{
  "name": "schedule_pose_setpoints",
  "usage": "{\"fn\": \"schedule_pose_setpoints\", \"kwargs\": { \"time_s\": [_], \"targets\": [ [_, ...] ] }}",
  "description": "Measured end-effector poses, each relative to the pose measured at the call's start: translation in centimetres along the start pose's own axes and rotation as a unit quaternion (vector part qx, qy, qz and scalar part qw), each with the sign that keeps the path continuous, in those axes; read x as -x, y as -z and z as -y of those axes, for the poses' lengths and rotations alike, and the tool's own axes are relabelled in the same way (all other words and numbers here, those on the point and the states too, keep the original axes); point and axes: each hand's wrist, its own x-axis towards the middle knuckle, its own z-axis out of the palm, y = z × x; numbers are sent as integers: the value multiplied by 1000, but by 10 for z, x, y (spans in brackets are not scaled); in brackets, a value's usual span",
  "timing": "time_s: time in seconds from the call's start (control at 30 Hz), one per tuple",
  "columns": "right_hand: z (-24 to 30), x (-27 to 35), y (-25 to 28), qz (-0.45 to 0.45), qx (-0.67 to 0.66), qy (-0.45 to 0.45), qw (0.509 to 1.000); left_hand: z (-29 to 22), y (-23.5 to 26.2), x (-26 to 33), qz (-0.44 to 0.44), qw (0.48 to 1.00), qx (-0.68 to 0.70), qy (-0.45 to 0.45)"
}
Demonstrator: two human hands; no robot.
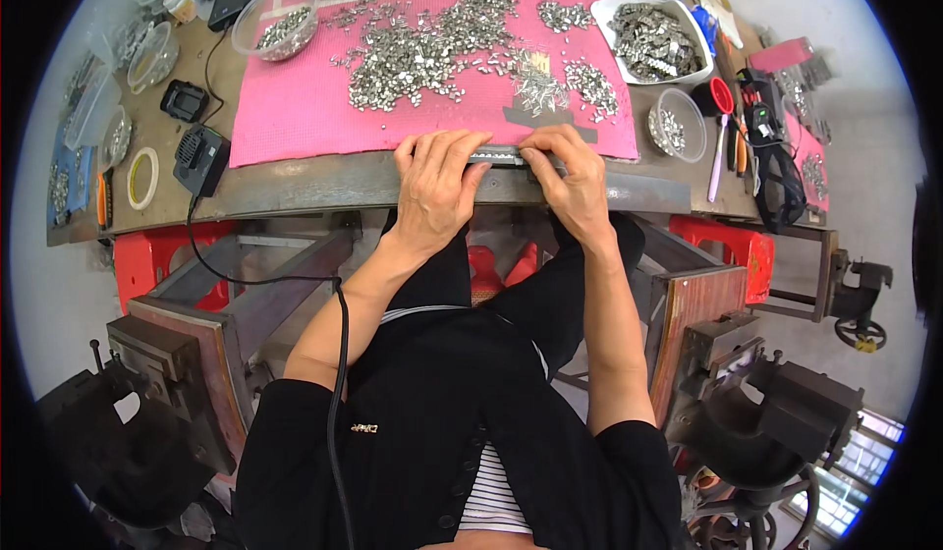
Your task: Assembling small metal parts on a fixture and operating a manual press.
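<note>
At the bench's near edge, a narrow dark metal strip [496, 155] with a row of small bright pieces along it lies between my hands. My left hand [437, 182] closes on its left end, fingers bent over the far side and thumb on the near side. The right end is pinched by my right hand [570, 179], thumb and forefinger together. Just beyond, thin metal pins [540, 91] lie heaped by a grey tape strip [535, 116] on the pink mat [295, 128]. A wide pile of small silvery metal parts [403, 64] spreads farther back.
A clear bowl of parts [280, 34] stands at the left, and a white tray of metal pieces [656, 44] at the right. A black charger-like device [201, 157] trails a cable past my left arm. Bench vises [162, 383] flank me, with red stools [727, 246] under the bench.
</note>
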Motion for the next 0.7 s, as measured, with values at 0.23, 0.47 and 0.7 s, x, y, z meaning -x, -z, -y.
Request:
{"fn": "schedule_pose_setpoints", "kwargs": {
  "time_s": [0.23, 0.47, 0.7],
  "targets": [
    [0, 0, -5, -24, 26, 27, 999, 1, -1, -1, 1, 1000, -1, 4],
    [2, 11, -13, -42, 187, 164, 968, -6, 13, -10, 45, 998, 37, 39],
    [-9, -11, 11, 16, 70, 72, 995, 9, 18, -61, 14, 996, 57, 73]
  ]
}}
